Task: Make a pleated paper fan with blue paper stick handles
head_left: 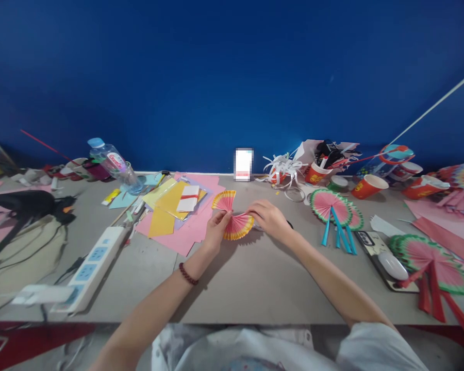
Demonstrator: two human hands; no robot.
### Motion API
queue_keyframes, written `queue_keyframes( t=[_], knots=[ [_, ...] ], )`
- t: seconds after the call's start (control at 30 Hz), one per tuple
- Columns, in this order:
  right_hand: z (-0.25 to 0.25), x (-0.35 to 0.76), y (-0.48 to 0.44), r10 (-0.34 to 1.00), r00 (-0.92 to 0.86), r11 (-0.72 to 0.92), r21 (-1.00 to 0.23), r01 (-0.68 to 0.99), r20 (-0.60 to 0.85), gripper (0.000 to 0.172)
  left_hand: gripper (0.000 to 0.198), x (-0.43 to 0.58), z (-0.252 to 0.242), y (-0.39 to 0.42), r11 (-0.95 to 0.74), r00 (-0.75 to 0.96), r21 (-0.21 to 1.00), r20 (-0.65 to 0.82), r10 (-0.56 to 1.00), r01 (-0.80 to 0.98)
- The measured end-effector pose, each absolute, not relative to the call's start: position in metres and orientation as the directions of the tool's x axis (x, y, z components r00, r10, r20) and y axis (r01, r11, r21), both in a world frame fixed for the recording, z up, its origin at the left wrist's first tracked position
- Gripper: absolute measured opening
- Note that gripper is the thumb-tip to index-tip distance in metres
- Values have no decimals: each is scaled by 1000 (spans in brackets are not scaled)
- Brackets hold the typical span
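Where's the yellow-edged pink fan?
In the head view, the fan is near the middle, pinched by the left hand with the right hand at its edge, just right of the pink paper.

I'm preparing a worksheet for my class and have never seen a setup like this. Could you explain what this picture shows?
There is no machine here: a person works with two bare hands. The single picture comes from a camera worn on their head, looking forward and down, so the forearms reach in from the bottom.

The left hand holds a pink and yellow pleated paper fan. The right hand has its fingers at the fan's edge; whether they grip it is hard to tell.

On the grey table, to the left, are a power strip, a plastic bottle and pink paper. To the right are green-edged fans and orange paper cups.
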State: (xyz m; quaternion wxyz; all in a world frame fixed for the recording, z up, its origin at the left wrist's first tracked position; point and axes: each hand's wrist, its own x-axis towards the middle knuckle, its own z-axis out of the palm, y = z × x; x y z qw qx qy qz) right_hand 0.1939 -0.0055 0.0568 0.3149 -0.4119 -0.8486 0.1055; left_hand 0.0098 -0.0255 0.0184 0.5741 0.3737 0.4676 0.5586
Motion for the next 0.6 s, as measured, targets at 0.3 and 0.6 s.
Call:
queue_keyframes(
  t=[0.3,0.6],
  knots=[
    [77,200,18,687,-499,692,-266,671,528,28,27,1,30,-5,162,151,962,-130,980,-221],
    [46,202,23,634,-512,741,-267,616,579,28,28,-7,15,-4,217,273,950,-152,950,-225]
  ],
)
